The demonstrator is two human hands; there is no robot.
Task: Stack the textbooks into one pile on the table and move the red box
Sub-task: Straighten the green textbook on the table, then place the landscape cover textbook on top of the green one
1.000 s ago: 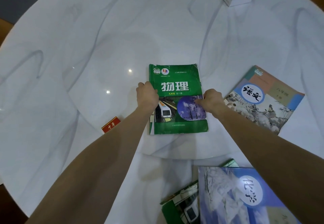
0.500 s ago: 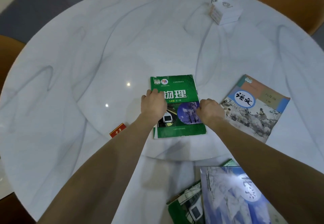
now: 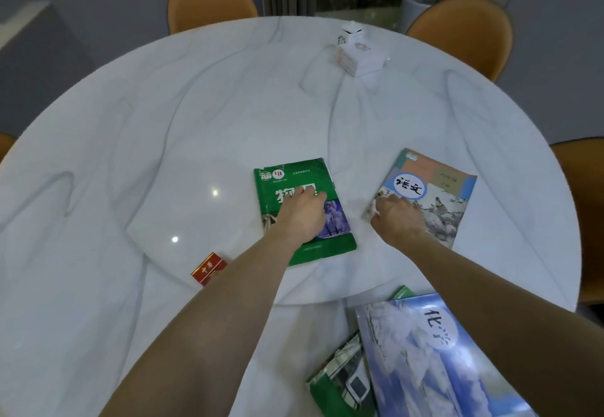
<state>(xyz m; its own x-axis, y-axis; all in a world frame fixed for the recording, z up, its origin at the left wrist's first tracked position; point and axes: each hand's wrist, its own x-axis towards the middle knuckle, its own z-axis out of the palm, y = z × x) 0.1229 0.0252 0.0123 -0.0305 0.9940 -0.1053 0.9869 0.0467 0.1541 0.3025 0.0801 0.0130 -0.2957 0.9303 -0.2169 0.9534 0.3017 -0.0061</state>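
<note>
Right hand (image 3: pixel 397 219) has left the green book (image 3: pixel 304 210) since a second ago and is now over at the Chinese book (image 3: pixel 425 197), fingers curled down on its near-left corner; can't tell if it actually has a grip on the edge or is just touching. Left hand (image 3: pixel 302 217) has slid from the green book's left edge to the middle of the cover, pressing flat, palm down, not holding anything. The camera has tipped up too, so orange chairs (image 3: pixel 209 1) show behind the table (image 3: pixel 130 122). Only one view, the head cam, so that's all I've got. Green book sits mid-table, the Chinese book lies just to its right, apart from it, and near me a blue book (image 3: pixel 434 358) lies on top of another green one (image 3: pixel 340 380), so four books in three spots. Red box (image 3: pixel 209 268) is left of my left forearm, close to it, untouched. What could go wrong, I reckon: the marble top looks slick, so dragging the Chinese book by one corner could bend the cover, or swing the book into the green one. That left forearm could also knock the box. Containers: just the white tissue box (image 3: pixel 361 54) at the far side, a tissue poking out of its top.
</note>
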